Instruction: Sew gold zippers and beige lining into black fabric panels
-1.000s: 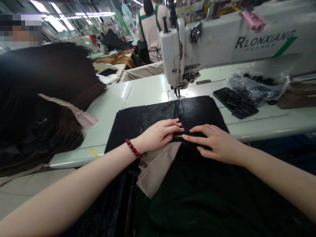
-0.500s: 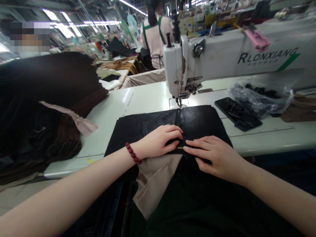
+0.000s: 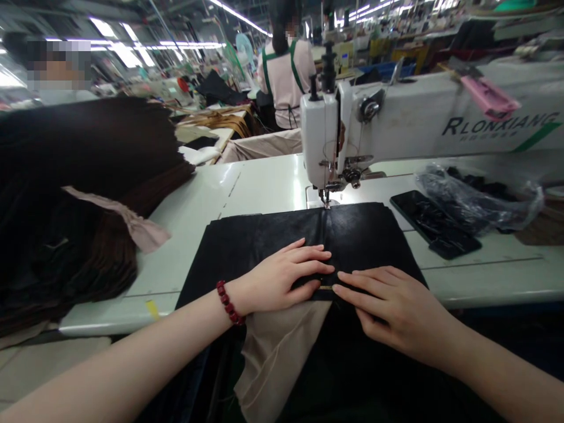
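A black leather-like panel [image 3: 361, 235] lies on the sewing table, its far edge under the needle and presser foot [image 3: 326, 200]. My left hand [image 3: 286, 276] rests on it with fingers spread, a red bead bracelet at the wrist. Fingers stretched out, my right hand [image 3: 388, 299] touches the panel at the right end of a short gold-toothed zipper [image 3: 326, 288]. The left thumb is at the zipper's other end. Beige lining cloth [image 3: 282, 346] hangs below the zipper over the table's front edge.
The white sewing machine [image 3: 324, 135] stands behind the panel. To the right lie a dark phone [image 3: 418, 211] and a clear plastic bag [image 3: 480, 200] with black pieces. A tall stack of dark pieces [image 3: 88, 153] stands left. Two people are beyond the table.
The camera view has shifted, so the machine and panel appear lower. My left hand's fingers have straightened and spread on the panel. The right hand stays beside the zipper.
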The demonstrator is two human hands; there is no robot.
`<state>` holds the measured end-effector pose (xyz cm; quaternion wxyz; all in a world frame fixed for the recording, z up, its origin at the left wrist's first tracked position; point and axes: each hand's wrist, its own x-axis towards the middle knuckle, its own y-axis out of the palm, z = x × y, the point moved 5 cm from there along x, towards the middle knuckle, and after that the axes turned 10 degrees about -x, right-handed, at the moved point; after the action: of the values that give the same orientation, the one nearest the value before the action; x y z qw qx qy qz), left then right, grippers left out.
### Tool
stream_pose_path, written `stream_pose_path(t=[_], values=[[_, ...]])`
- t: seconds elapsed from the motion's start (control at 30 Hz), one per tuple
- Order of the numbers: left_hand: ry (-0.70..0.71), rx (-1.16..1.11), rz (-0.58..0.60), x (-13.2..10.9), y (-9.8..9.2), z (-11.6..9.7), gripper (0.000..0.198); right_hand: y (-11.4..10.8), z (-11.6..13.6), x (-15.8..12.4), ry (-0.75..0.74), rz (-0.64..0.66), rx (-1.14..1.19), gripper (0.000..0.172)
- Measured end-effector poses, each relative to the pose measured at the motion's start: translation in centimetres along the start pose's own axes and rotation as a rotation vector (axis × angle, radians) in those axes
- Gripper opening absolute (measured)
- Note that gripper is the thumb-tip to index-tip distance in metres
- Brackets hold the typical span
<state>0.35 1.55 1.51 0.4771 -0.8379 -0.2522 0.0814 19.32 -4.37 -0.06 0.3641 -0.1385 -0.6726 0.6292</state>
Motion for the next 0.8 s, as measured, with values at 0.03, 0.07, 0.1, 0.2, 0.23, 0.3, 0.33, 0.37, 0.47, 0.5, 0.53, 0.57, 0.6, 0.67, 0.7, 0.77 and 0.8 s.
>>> stream_pose_path(t=[0.03,0.07,0.1,0.2,0.23,0.3,0.33,0.37,0.47,0.5,0.53,0.57,0.6,0.67,0.7,0.77,0.8], values=[[-0.007,-0.003,0.002,0.0,-0.1,0.1,0.037,0.0,0.0,0.0,0.001,0.003,0.002,0.045],[-0.014,-0.005,0.004,0.0,-0.1,0.1,0.037,0.1,0.0,0.0,0.004,0.001,0.003,0.046],[-0.019,-0.008,0.006,0.0,-0.2,0.2,0.037,0.1,-0.1,0.0,0.005,-0.001,0.004,0.047],[-0.027,-0.019,0.009,0.0,-0.3,0.4,0.038,0.2,-0.2,0.3,0.001,0.002,0.008,0.049],[-0.028,-0.023,0.006,0.1,-0.4,0.5,0.038,0.2,-0.3,0.5,-0.001,0.004,0.009,0.048],[-0.033,-0.027,0.009,0.3,-0.5,0.7,0.039,0.0,-0.5,0.9,0.0,0.004,0.012,0.047],[-0.036,-0.026,0.011,0.4,-0.6,0.8,0.039,-0.1,-0.7,1.2,0.006,0.002,0.011,0.046],[-0.04,-0.025,0.016,0.5,-0.7,1.0,0.039,-0.2,-0.9,1.5,0.011,0.002,0.01,0.045],[-0.048,-0.023,0.029,0.9,-1.0,1.7,0.039,-0.4,-1.4,2.2,0.016,0.013,0.008,0.046],[-0.051,-0.022,0.03,1.0,-1.1,1.9,0.039,-0.4,-1.6,2.4,0.016,0.017,0.008,0.047],[-0.054,-0.022,0.031,1.1,-1.2,2.2,0.039,-0.4,-1.7,2.6,0.015,0.019,0.007,0.047],[-0.057,-0.024,0.032,1.2,-1.4,2.4,0.039,-0.3,-1.9,2.9,0.014,0.018,0.007,0.048],[-0.058,-0.026,0.03,1.3,-1.5,2.7,0.039,-0.2,-2.1,3.1,0.012,0.016,0.007,0.048],[-0.057,-0.031,0.022,1.6,-1.8,3.1,0.039,-0.1,-2.5,3.6,0.008,0.006,0.006,0.047],[-0.054,-0.035,0.017,1.7,-2.0,3.4,0.039,-0.1,-2.8,3.9,0.006,0.0,0.006,0.046],[-0.047,-0.039,0.011,2.0,-2.3,3.8,0.039,0.0,-3.3,4.4,0.006,-0.011,0.005,0.046],[-0.045,-0.039,0.01,2.2,-2.4,4.0,0.039,0.1,-3.6,4.7,0.009,-0.015,0.004,0.045]])
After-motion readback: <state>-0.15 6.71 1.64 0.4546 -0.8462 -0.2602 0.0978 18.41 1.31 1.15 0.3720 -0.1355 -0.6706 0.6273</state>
